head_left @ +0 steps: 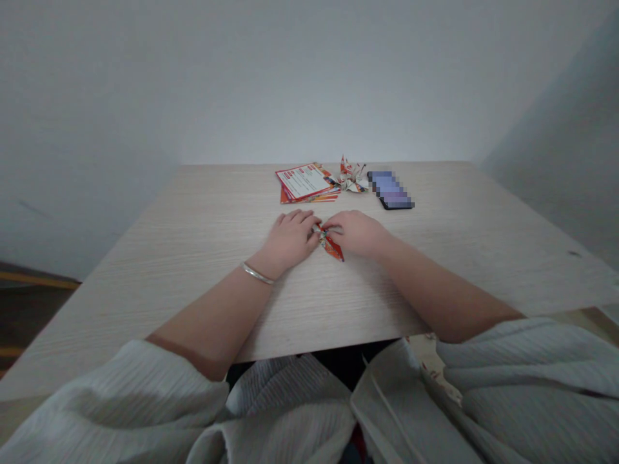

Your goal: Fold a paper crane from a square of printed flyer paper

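Note:
Between my hands, low over the middle of the table, is a small folded paper piece (333, 246) in red, orange and white, with a pointed flap angled toward me. My left hand (293, 237) has its thumb and fingers closed at the paper's left side. From the right, my right hand (356, 231) pinches the upper part with thumb and fingertips. The fingers hide part of the folds. A silver bangle (258, 274) circles my left wrist.
The pale wood table (203, 238) reaches back to a white wall (309, 77). Beyond my hands lie a stack of printed sheets (305, 181), a folded paper flower shape (351, 177) and a phone (391, 190) with its screen blurred out.

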`<control>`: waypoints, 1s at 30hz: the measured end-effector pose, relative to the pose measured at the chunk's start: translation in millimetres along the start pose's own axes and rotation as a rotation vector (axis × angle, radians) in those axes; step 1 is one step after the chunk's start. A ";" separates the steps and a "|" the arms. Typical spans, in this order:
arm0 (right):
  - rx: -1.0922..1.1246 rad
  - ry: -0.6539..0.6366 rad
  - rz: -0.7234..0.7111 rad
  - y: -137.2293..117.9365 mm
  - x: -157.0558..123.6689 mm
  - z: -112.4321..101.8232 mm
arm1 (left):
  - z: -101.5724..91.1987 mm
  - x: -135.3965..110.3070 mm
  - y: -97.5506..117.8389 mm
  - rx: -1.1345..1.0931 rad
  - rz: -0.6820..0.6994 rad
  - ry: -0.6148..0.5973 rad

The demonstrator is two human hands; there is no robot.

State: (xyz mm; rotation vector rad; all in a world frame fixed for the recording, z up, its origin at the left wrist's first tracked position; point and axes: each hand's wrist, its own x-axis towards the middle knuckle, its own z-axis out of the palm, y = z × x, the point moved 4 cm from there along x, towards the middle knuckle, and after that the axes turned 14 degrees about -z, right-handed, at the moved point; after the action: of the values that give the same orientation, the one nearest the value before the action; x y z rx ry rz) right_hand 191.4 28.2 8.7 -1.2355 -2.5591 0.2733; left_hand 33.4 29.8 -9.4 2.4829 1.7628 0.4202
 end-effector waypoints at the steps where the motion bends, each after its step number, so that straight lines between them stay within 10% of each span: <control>1: -0.017 0.039 -0.006 -1.4 -1.3 1.5 | -1.0 -1.3 0.7 0.001 -0.001 0.009; 16: 0.035 0.185 -0.059 11.9 -4.1 14.5 | -33.4 -18.6 42.1 0.356 -0.099 -0.135; 30: -0.005 0.141 -0.099 15.2 -1.4 14.8 | -4.2 -9.0 22.0 0.077 -0.110 0.002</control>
State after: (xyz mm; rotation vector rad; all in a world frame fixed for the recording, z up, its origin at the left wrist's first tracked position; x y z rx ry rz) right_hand 198.5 35.8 -9.9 -1.0848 -2.4920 0.1527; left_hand 49.7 13.4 -2.3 2.4200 1.9408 0.3532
